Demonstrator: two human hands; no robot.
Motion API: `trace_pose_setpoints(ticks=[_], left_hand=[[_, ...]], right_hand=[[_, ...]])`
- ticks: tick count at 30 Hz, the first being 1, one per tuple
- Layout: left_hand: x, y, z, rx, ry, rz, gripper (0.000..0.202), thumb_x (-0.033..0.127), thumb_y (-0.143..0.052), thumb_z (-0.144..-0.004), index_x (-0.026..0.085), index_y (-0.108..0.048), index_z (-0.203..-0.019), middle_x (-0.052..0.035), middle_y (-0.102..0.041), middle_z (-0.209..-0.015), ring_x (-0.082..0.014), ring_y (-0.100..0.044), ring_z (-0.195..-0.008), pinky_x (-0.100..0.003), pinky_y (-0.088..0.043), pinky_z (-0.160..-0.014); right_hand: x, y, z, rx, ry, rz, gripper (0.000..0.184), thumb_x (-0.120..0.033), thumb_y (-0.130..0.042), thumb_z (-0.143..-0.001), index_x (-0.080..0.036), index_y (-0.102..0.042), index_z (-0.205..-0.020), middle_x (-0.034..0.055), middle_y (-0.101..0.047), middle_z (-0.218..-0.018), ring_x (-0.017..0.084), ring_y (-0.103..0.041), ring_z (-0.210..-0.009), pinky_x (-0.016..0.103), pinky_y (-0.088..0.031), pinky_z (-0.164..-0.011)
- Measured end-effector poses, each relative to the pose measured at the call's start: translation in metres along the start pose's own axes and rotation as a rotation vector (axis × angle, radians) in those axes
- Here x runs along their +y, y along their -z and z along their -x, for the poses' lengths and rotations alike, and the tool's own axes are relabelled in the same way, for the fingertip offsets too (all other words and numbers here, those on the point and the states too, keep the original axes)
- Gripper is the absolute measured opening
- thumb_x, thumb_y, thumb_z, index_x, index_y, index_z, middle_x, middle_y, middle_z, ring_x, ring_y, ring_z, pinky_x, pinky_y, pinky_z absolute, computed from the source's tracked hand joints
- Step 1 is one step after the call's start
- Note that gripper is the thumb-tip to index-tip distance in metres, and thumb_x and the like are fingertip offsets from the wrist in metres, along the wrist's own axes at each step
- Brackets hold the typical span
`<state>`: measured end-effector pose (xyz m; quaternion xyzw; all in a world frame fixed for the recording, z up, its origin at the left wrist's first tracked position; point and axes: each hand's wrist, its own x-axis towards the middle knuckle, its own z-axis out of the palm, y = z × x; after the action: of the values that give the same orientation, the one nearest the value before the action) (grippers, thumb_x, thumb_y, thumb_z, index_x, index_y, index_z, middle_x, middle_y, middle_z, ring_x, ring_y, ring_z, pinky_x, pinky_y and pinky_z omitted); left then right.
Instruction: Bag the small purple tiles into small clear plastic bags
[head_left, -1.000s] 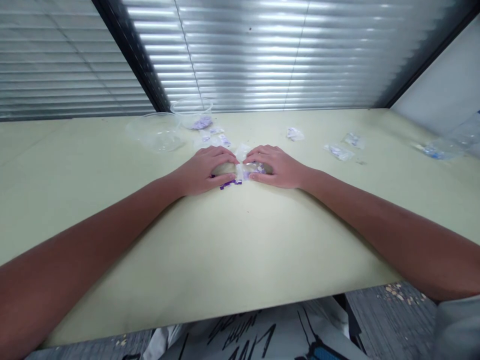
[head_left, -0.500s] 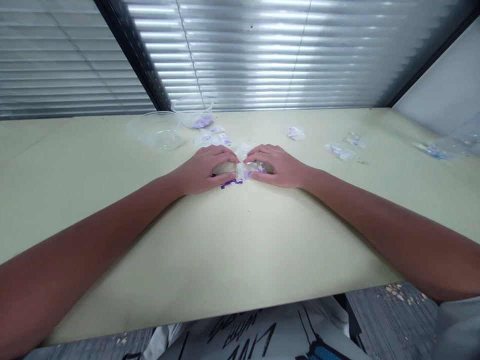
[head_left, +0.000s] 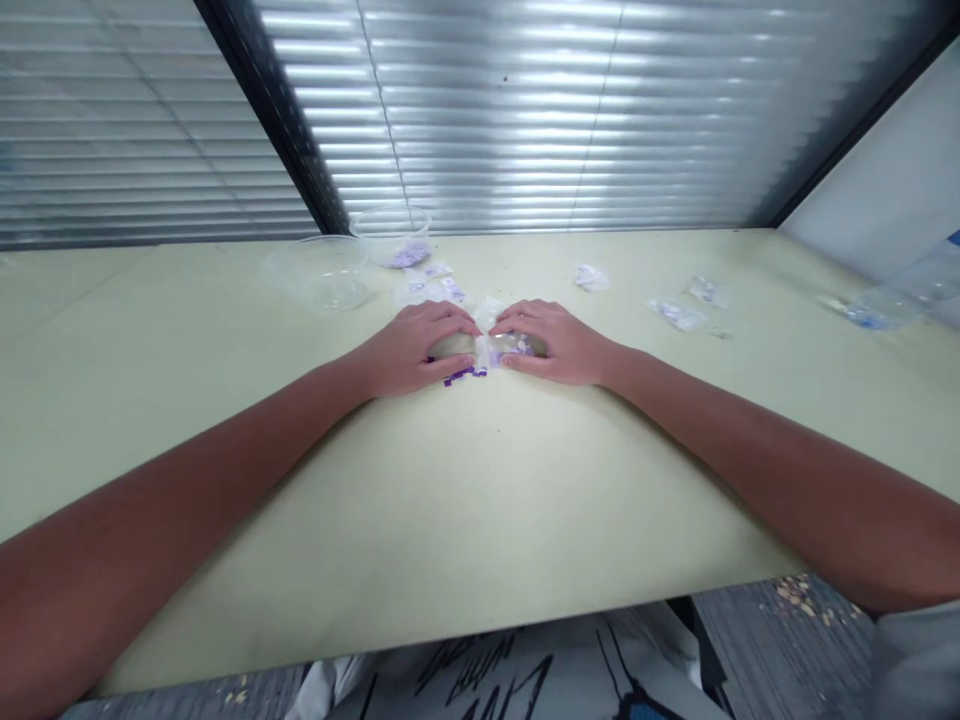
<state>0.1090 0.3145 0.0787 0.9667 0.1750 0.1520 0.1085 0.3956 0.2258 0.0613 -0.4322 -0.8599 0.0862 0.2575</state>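
Your left hand (head_left: 409,350) and right hand (head_left: 559,342) rest knuckles-up on the pale table (head_left: 480,500), near its middle and towards the far side, with the fingertips of the two hands almost meeting. Between them lies a small clear bag (head_left: 489,345). Your left fingers (head_left: 450,318) are curled together, and thumb and fingertips close on the bag's left edge. Your right fingers (head_left: 517,312) are likewise bunched and close on its right edge, so both hands pinch the same bag from opposite sides. The bag sits on the table surface and holds pale purple pieces, seen under your right fingertips. A short row of dark purple pieces (head_left: 461,376) lies on the table just beside your left thumb, at the near edge of the bag; whether it touches the bag cannot be told. Beyond your left hand stand two clear bowls: the nearer bowl (head_left: 324,272) and the farther bowl (head_left: 390,235), the latter with purple pieces in it. A few filled packets (head_left: 435,285) lie between the bowls and your hands. Well apart to the right lie three more packets (head_left: 679,314), and a clear container (head_left: 896,297) sits at the far right edge. Closed window blinds (head_left: 562,110) run behind the table.
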Motion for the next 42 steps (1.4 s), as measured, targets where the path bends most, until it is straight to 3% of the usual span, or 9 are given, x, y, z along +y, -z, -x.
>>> trace_pose_setpoints(ticks=[42], left_hand=[[-0.0011, 0.0006, -0.0006, -0.010, 0.006, 0.008, 0.041, 0.053, -0.058, -0.105, 0.031, -0.068, -0.138, -0.0072, -0.068, -0.143, -0.0317, -0.061, -0.133, -0.049, -0.041, -0.118]], right_hand=[[-0.0024, -0.0001, -0.0001, 0.002, -0.015, -0.012, 0.043, -0.057, -0.063, -0.103, -0.030, -0.070, -0.137, 0.0104, -0.069, -0.143, 0.033, -0.063, -0.131, 0.056, -0.039, -0.119]])
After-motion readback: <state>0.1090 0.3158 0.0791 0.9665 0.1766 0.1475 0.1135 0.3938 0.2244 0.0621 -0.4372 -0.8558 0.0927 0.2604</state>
